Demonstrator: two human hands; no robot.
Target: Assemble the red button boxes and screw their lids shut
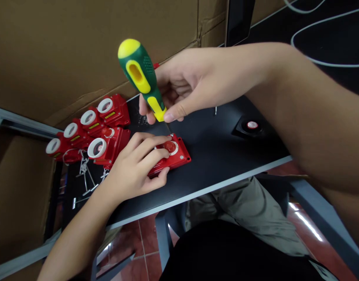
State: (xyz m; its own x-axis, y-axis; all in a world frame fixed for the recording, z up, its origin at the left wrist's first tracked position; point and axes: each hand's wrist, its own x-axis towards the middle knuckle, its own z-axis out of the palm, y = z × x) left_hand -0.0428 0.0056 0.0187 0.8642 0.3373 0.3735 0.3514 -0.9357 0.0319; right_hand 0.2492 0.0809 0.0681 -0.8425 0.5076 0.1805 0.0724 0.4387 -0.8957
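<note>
My right hand [191, 84] grips a green and yellow screwdriver [145, 72] by the lower part of its handle. The handle leans up to the left, and its thin shaft points down at a corner screw of a red device box [181, 150]. Whether the tip sits in the screw head I cannot tell. My left hand [140, 164] lies over the box, with fingers on its top and thumb along the near side, pressing it against the black table [208, 156]. A round red lens in a white ring shows beside my fingertips. Much of the box is hidden under the hand.
Several red boxes [120, 111] with white round rims stand at the left. Small metal T-shaped pins [85, 175] lie near them. A cardboard wall [94, 47] rises behind. A black object [248, 127] with a round pale label sits at right, and a white cable [317, 60] curves beyond.
</note>
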